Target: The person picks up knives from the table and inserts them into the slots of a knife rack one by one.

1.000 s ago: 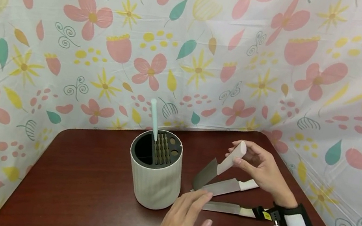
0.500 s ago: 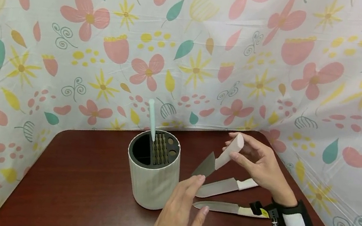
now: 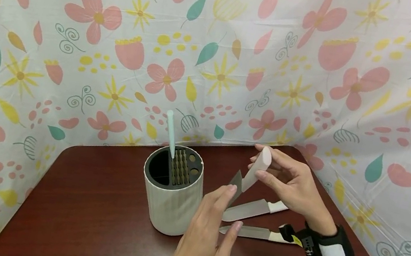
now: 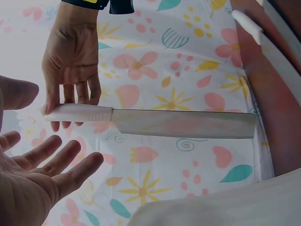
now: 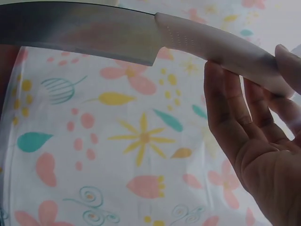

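Observation:
My right hand (image 3: 293,186) pinches the white handle of a wide-bladed kitchen knife (image 3: 257,168) between thumb and fingers. The blade slants down and left above the table; in the left wrist view the whole knife (image 4: 183,124) shows, with a long, broad blade. My left hand (image 3: 201,233) has its fingers extended, and its fingertips overlap the blade in the head view. From the left wrist, that hand (image 4: 28,181) appears palm up with nothing in it, apart from the knife. Left of the hands stands a white ribbed knife holder (image 3: 171,210) with a black slotted top.
A pale blue handle (image 3: 171,131) sticks up from the holder. Two more white-handled knives lie on the dark red table: a broad one (image 3: 246,210) and a narrower pointed one (image 3: 249,232). Behind rises a flower-patterned cloth (image 3: 90,63), which also runs along the right side.
My right hand has lifted the knife slightly and shifted it left, its blade turning more edge-on. My left hand has moved up and forward, its fingertips now overlapping the blade.

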A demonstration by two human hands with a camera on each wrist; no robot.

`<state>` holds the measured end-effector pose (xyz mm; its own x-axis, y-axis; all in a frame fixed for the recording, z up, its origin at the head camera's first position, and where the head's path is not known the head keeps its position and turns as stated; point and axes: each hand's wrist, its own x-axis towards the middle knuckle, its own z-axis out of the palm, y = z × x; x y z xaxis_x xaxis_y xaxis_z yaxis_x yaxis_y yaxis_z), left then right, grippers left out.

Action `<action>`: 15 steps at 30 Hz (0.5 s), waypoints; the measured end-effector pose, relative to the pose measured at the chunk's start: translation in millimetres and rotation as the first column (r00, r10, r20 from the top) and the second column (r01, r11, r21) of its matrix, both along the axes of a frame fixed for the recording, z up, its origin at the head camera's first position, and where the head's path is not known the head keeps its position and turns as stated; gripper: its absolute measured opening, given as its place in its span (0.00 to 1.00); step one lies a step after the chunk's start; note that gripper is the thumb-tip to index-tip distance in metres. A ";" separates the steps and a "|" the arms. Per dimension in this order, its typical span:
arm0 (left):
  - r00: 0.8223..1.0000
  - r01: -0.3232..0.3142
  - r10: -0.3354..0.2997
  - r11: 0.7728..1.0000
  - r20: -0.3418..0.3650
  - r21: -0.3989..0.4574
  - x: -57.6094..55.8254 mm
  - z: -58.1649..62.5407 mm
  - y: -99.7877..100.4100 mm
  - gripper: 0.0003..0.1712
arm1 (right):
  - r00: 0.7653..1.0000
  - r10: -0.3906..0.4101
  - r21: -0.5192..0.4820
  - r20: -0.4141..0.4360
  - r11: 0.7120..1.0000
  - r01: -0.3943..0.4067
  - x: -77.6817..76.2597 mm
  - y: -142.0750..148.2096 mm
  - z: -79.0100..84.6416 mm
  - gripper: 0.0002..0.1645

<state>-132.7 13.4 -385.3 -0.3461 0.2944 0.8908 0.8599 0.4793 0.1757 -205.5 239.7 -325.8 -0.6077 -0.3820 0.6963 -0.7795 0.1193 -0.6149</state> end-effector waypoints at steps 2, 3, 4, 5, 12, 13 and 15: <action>1.000 0.008 -0.008 1.000 0.004 0.000 -1.9 3.7 0.9 0.35 | 1.000 0.005 -0.002 -0.008 1.000 -0.005 2.7 -2.2 3.1 0.36; 1.000 0.011 -0.011 1.000 0.007 -0.001 -2.9 5.5 1.2 0.35 | 1.000 0.006 -0.002 -0.013 1.000 -0.006 4.0 -3.3 4.5 0.36; 1.000 0.016 -0.016 1.000 0.014 -0.001 -3.7 7.2 1.6 0.35 | 1.000 0.009 -0.001 -0.017 1.000 -0.009 5.6 -4.6 6.2 0.36; 1.000 0.022 -0.022 1.000 0.021 0.000 -4.3 8.7 1.9 0.35 | 1.000 0.016 -0.003 -0.020 1.000 -0.017 7.1 -6.0 7.8 0.36; 0.997 0.055 -0.055 0.998 0.044 0.009 -8.1 16.0 5.0 0.38 | 0.996 0.075 -0.030 -0.050 0.997 -0.076 17.2 -16.3 19.0 0.35; 0.998 0.056 -0.056 0.998 0.039 0.010 -8.7 17.1 5.6 0.38 | 0.996 0.075 -0.029 -0.057 0.997 -0.077 18.5 -17.4 20.4 0.35; 0.998 0.059 -0.059 0.998 0.030 0.011 -9.7 19.1 6.5 0.37 | 0.995 0.070 -0.026 -0.066 0.997 -0.071 21.3 -19.6 23.4 0.36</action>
<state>-142.4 19.9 -366.1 -0.3556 0.3058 0.8832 0.8808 0.4257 0.2072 -184.2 220.1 -302.4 -0.5327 -0.4021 0.7447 -0.8241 0.0462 -0.5646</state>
